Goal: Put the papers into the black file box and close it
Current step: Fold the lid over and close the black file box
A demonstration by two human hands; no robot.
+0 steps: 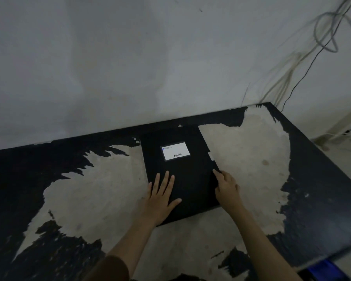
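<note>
**Both hands on a file box that lies shut, or nearly so**

Although no loose papers show anywhere in the frame, the black file box (pixel 180 171) lies flat at the centre of the worn table (pixel 251 159), its cover down and its white label (pixel 176 150) facing up. Its long axis runs from lower centre toward upper centre, tilted slightly left at the far end. The left hand (pixel 162 196) rests palm-down on the near left part of the cover, fingers spread and flat, gripping nothing. The right hand (pixel 227 186) sits at the box's right edge, fingers curled loosely against it; whether they pinch the edge or only press it I cannot tell. A small pale tab (pixel 211 156) shows on that same edge, further up the frame. Both hands touch the box, so reach is no issue; the right hand is nearer the opening side. My judgement is that the papers are likely inside already and what remains is pressing the right edge fully closed.
</note>
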